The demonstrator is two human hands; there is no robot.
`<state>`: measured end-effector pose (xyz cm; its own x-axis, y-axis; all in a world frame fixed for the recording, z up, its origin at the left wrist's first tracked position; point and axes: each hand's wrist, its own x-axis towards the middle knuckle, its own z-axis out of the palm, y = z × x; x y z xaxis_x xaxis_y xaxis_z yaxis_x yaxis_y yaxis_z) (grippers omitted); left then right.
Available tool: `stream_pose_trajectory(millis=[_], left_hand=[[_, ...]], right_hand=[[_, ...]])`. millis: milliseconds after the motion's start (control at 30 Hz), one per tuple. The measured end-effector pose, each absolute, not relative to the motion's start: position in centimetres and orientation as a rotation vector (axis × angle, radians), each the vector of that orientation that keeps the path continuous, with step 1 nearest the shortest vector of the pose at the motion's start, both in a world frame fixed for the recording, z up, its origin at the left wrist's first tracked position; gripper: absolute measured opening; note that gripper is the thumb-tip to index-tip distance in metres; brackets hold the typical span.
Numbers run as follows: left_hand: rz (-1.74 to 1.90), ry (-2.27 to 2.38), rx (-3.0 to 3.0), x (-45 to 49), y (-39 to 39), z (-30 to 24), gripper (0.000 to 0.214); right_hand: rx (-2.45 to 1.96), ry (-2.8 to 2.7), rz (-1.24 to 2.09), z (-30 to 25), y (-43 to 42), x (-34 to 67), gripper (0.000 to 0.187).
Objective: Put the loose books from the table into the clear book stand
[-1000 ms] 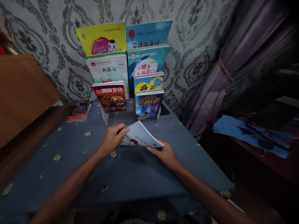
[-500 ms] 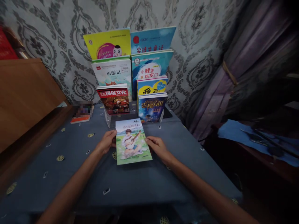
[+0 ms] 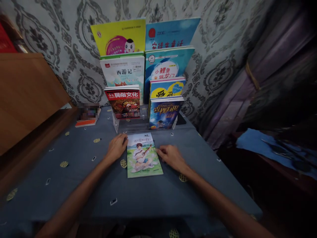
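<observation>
A thin book (image 3: 143, 160) with a cover of a person playing a banjo-like instrument on grass lies flat on the cloth-covered table in front of me. My left hand (image 3: 118, 146) has its fingertips curled at the book's upper left edge. At the right edge, my right hand (image 3: 172, 157) pinches with thumb and fingers. The undersides of both grips are hidden. Just behind the book stands a clear tiered rack (image 3: 121, 127) with books on both sides, among them a red-and-dark book (image 3: 126, 104) and a blue book (image 3: 164, 114) in front.
Taller books stand behind, including a yellow-green one (image 3: 116, 36) and a blue one (image 3: 170, 33). A small orange-edged book (image 3: 86, 122) lies at the back left, near a wooden panel (image 3: 27, 99). Purple curtain (image 3: 230, 92) and blue cloth (image 3: 257, 142) are on the right.
The book, tilted up between both hands before, now lies flat on the table. My hands stay at its sides, and the left fingers are more curled over the edge. The view has shifted slightly.
</observation>
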<state>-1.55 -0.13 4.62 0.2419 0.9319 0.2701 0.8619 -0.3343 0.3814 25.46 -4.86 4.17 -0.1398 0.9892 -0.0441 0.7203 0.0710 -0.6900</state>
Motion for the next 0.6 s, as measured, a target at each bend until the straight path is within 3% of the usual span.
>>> stream_pose_trajectory(millis=[133,267,400,600], left_hand=[[0.539,1.779,2.447,-0.7,-0.4,3.9,0.029],[0.422,1.814,2.487,-0.1,-0.7,3.2,0.031],[0.46,1.814,2.526,-0.1,-0.7,2.7,0.033],[0.497,1.781,2.534,-0.4,-0.4,2.2,0.035]], right_hand=[[-1.786,-2.068,0.333,5.6,-4.9,24.6,0.035],[-1.538,-2.261,0.305,5.8,-3.8,22.0,0.029],[-1.178,-2.415,0.336,4.3,-1.5,18.7,0.045],[-1.118,-2.476,0.336,1.7,1.0,16.0,0.051]])
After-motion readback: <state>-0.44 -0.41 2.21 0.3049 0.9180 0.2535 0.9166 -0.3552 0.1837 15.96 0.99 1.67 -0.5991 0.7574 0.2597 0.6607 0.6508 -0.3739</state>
